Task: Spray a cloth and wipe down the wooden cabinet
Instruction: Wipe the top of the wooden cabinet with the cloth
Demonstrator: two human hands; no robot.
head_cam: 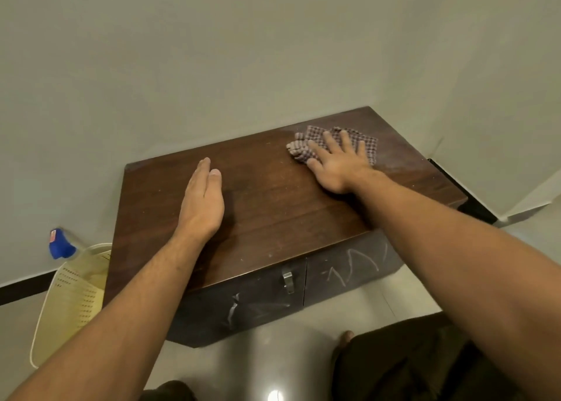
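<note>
The checked, reddish-brown cloth (pixel 355 141) lies rumpled on the far right of the dark wooden cabinet (pixel 273 206), pinned flat under the right hand (pixel 337 160), fingers spread. The left hand (pixel 202 201) hovers unclenched, edge-on, above the cabinet's left half, gripping nothing.

A home room corner — wooden cabinet (pixel 273 194) against plain walls, tiled floor (pixel 273 355), plastic laundry basket (pixel 69 297).

The right hand (pixel 337 163) hides the middle of the cloth (pixel 362 144). At lower left, the cabinet (pixel 273 194) cuts off the basket (pixel 69 294), and the blue spray-bottle top (pixel 60 244) is blurred.
</note>
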